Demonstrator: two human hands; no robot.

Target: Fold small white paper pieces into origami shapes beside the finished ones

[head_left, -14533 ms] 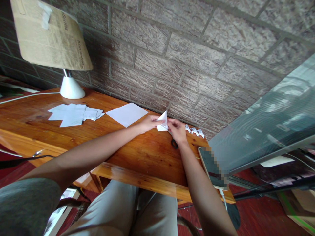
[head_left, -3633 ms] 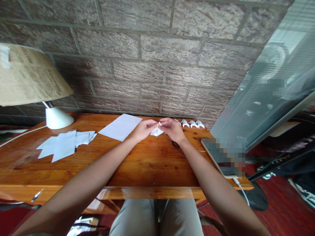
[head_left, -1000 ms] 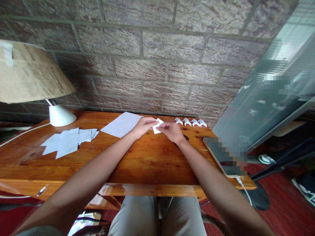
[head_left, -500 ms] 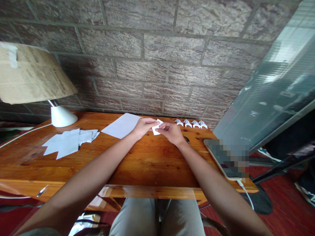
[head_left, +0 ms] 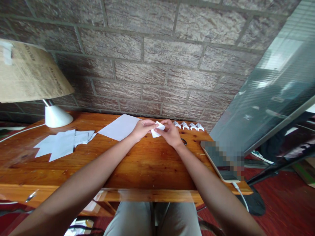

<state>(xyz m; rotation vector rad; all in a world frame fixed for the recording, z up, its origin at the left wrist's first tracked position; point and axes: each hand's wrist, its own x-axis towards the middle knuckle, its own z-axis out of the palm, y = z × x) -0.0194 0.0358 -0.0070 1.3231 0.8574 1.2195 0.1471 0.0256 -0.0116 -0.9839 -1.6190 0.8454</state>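
A small folded piece of white paper (head_left: 157, 129) is held between both hands over the back of the wooden table (head_left: 152, 164). My left hand (head_left: 142, 128) pinches its left side, thumb on top. On its right side my right hand (head_left: 171, 133) grips it, the thumb across the near face and the fingers behind. The exact folds are too small to make out. Just left of my left hand lies a plain white sheet (head_left: 120, 127). Several folded paper pieces (head_left: 185, 125) stand in a row beyond my right hand.
Loose paper pieces (head_left: 61, 142) lie on the left, near a lamp (head_left: 57, 117) with a newspaper-like shade. A tablet (head_left: 219, 162) with a white cable (head_left: 241, 195) rests at the right edge. A dark ring-shaped item (head_left: 184, 142) sits by my right wrist. A brick wall (head_left: 157, 72) stands behind.
The folded paper has been turned a little in my hands and shows a wider face. My right fingers have shifted to behind it. The whole view has swung slightly right.
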